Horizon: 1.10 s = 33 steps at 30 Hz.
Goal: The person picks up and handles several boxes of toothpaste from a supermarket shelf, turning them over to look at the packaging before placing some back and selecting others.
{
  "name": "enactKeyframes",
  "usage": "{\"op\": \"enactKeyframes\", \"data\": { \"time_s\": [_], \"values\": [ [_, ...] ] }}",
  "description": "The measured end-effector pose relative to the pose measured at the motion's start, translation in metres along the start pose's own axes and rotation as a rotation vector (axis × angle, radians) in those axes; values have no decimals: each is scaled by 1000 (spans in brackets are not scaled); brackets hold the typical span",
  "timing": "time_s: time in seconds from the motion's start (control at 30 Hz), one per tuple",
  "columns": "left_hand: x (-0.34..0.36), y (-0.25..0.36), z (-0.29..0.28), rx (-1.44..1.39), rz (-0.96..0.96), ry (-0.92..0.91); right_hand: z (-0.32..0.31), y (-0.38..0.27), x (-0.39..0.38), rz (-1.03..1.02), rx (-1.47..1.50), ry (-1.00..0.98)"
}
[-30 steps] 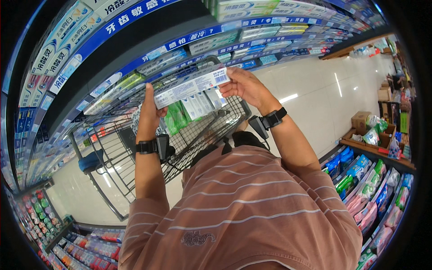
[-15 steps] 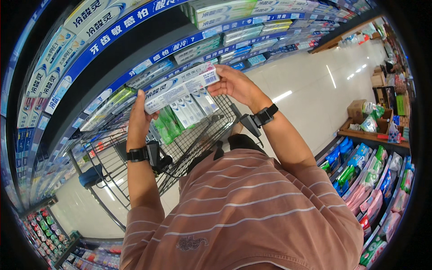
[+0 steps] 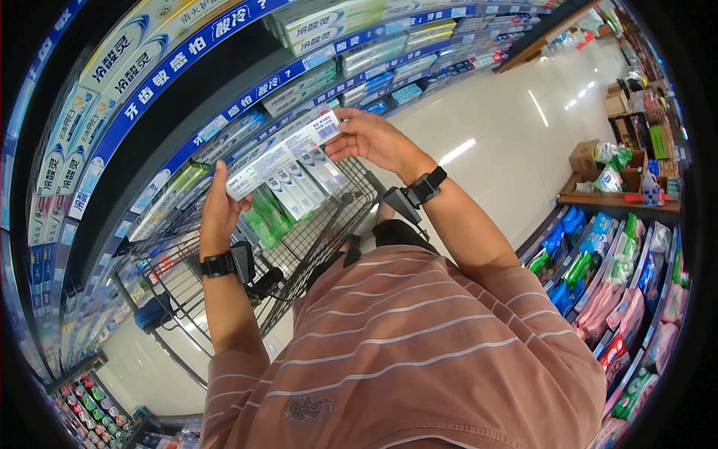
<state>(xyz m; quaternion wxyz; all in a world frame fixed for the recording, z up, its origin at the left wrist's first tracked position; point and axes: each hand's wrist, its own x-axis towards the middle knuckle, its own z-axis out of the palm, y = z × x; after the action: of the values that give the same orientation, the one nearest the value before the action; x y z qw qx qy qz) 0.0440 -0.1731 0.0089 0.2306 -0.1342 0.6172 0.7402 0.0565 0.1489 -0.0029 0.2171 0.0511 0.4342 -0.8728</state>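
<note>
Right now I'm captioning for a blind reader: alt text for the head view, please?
Both hands, left hand and right hand, hold a long white toothpaste box over a wire shopping cart holding similar boxes, beside a shop shelf.

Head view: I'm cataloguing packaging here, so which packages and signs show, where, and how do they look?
Long white box: held level between left hand and right hand.
White and green boxes: lying in the wire cart.
Blue shelf strip: upper left, white characters.
Pink, blue and green packs: right shelves.
</note>
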Motion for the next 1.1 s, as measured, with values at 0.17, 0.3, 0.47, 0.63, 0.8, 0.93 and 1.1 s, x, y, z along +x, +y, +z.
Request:
{"op": "enactKeyframes", "data": {
  "time_s": [0.17, 0.3, 0.47, 0.63, 0.8, 0.93, 1.1],
  "values": [
    [1, 0, 15, -61, -37, 22, -6, -4, -12, -39, -11, 17],
    [1, -6, 23, -82, -45, -53, -21, -6, -13, -53, -40, -12],
    [-10, 1, 63, -116, 85, -42, -52, -27, -5, -53, -5, -68],
    [-16, -4, 112, -100, 212, 8, -86, -65, -11, 9, -13, -201],
    [-11, -9, 186, -141, 269, 151, -135, -109, -6, 19, -97, -294],
    [-9, -10, 231, -121, 289, 256, -165, -134, -10, 61, -112, -327],
    [-11, -10, 274, -110, 280, 380, -193, -146, -9, 93, -105, -381]
  ]
}}
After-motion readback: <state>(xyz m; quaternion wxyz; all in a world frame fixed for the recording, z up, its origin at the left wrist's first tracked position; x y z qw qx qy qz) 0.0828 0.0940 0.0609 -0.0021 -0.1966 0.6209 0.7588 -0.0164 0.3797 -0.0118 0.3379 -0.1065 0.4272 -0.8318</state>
